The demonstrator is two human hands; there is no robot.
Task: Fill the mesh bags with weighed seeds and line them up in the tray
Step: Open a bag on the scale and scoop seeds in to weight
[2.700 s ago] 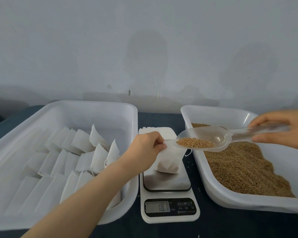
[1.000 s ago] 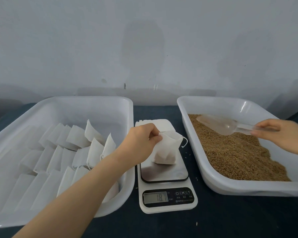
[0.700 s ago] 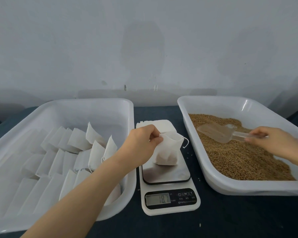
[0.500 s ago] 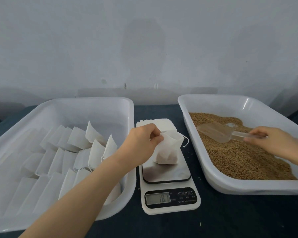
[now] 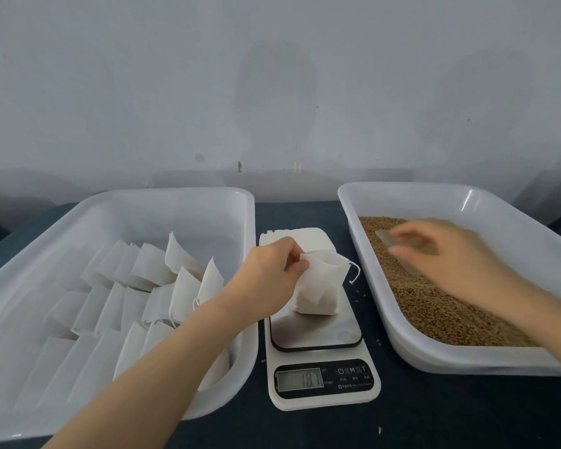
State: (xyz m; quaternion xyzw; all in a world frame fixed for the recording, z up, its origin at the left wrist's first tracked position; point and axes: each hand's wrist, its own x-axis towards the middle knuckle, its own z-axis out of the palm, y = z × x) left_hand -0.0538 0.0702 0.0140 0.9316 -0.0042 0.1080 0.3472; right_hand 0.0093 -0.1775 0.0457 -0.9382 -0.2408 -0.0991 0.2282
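The fingers [image 5: 297, 268] of the left hand [image 5: 269, 277] pinch the open rim of a white mesh bag [image 5: 321, 293], holding it upright on the steel plate of a scale [image 5: 324, 380] at the middle of the worktop [image 5: 434, 413]; brown seeds show through the bag's lower half, and the display is lit with a reading. The right hand [image 5: 450, 254] is a blur over the seeds [image 5: 434, 315]; whether its fingers are spread or curled cannot be told. The clear scoop [image 5: 384, 238] lies flat on the seeds beneath it. A moment ago that hand gripped the scoop's handle; now it has slid leftward, probably off the handle and towards the bag. This suggests weighing is done and closing the bag comes next. Earlier still, the scoop hung loaded at the bag's mouth. The seed tray [image 5: 467, 362] sits toward the worktop's right edge, and the tray [image 5: 188, 196] of lined-up filled bags [image 5: 162, 286] toward its left.
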